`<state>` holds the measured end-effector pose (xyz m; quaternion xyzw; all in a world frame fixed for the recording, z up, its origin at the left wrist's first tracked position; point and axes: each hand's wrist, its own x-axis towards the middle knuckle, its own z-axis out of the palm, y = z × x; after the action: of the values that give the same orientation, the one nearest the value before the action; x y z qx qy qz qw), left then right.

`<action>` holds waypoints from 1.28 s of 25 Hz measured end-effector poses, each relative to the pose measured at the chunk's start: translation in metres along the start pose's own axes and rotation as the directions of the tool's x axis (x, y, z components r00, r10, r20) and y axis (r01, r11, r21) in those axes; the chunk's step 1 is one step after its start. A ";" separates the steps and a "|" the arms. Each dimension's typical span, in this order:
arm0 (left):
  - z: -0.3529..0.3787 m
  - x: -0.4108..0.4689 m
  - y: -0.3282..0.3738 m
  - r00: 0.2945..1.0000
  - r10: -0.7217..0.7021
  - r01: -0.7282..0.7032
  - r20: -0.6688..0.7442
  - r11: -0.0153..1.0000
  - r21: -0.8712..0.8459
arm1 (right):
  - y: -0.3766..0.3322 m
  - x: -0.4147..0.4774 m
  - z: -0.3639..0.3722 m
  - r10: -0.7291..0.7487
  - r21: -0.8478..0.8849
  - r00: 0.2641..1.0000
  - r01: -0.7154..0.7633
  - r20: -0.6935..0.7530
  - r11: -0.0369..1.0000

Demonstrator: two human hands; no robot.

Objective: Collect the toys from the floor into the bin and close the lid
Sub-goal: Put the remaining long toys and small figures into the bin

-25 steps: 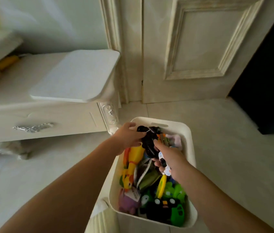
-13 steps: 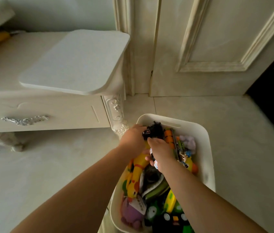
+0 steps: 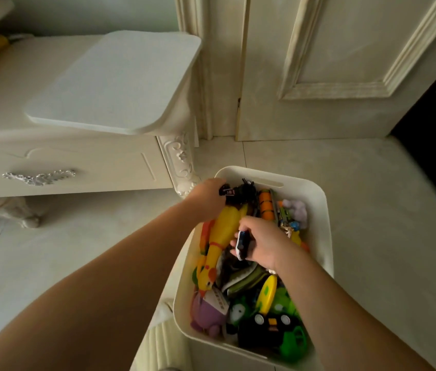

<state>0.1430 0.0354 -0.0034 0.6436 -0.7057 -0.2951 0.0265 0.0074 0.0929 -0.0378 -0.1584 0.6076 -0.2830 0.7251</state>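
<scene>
The white smooth-plastic bin, a rounded-cornered box with a slot handle in its far wall, sits open-topped at lower centre of the frame, heaped with toys. Your left hand is at its far-left corner, fingers curled around a knobbly black plastic toy just inside the rim. Your right hand is over the middle of the heap, clenched around a small glossy white-and-dark toy car.

Between your hands a long yellow rubber chicken lies along the left wall. An orange ribbed cylinder toy and a fuzzy lilac plush fill the far end. At the near end are a soft purple toy and a black-and-green wheeled car.

A ribbed cream object touches the bin's near-left wall. Pale glossy floor tiles stretch open to the right of the bin and at left under your forearm. The carved leg of a cream cabinet with a silver scrolled handle stands just beside the far-left corner. On its top, upper left, lies a flat white matte panel with rounded corners, its edge overhanging. A cream moulded door fills the upper right.
</scene>
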 end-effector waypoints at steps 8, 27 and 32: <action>-0.011 -0.048 0.001 0.971 -0.007 -0.031 0.240 0.987 0.157 | 0.049 -0.009 -0.004 -0.471 -0.883 0.881 0.179 -0.053 0.434; 0.147 -0.121 0.259 0.832 0.469 -0.366 0.297 0.865 -0.343 | 0.077 -0.160 -0.248 -0.640 -0.494 0.505 0.408 -0.579 0.768; 0.239 -0.138 0.334 0.733 0.503 -0.337 0.458 0.853 -0.398 | 0.126 -0.171 -0.341 -0.528 -0.440 0.428 0.294 -0.733 0.849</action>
<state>-0.2320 0.2531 -0.0027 0.3427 -0.7605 -0.5513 -0.0157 -0.3135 0.3346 -0.0474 -0.2369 0.8481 -0.4150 0.2286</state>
